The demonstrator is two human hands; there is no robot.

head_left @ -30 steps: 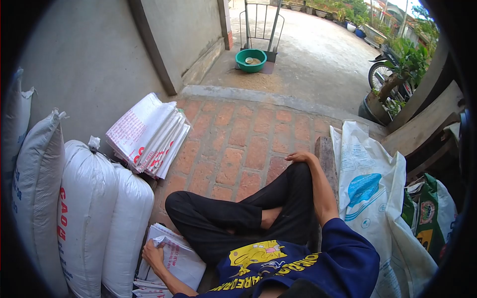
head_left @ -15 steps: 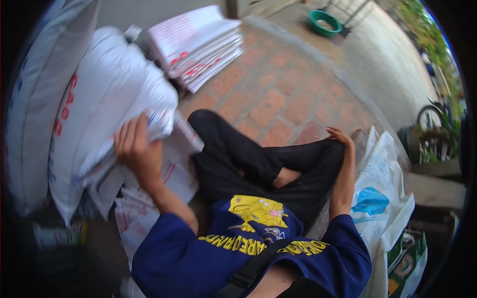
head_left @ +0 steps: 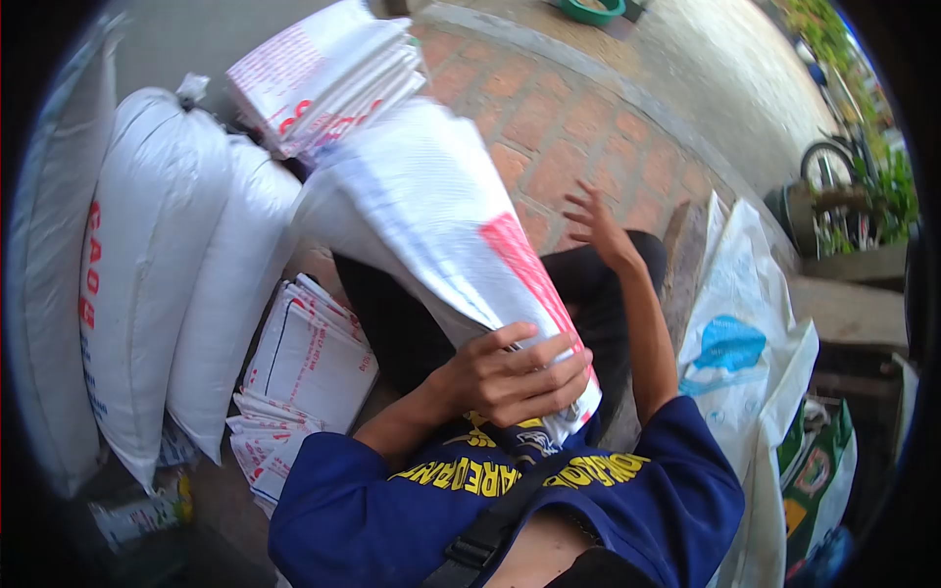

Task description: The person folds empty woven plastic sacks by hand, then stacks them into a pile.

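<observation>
My left hand (head_left: 524,377) is wrapped round one end of a white woven sack bundle (head_left: 417,206) with a red printed band, held across my lap. The far end of the bundle is near a stack of folded white sacks (head_left: 323,73) with red print. My right hand (head_left: 598,230) is raised over my right knee, fingers spread, holding nothing. Beside my left leg, more folded printed sacks (head_left: 309,353) lie on the ground.
Full white sacks (head_left: 162,235) stand at the left. A white plastic sack with a blue patch (head_left: 727,343) lies at the right, near a green-and-white bag (head_left: 816,470). Beyond the brick floor (head_left: 549,147) are a green basin (head_left: 593,10) and a bicycle wheel (head_left: 828,167).
My left hand has come from the white sacks at the left to my lap, now gripping the sack bundle. My right hand has lifted off my knee with its fingers spread.
</observation>
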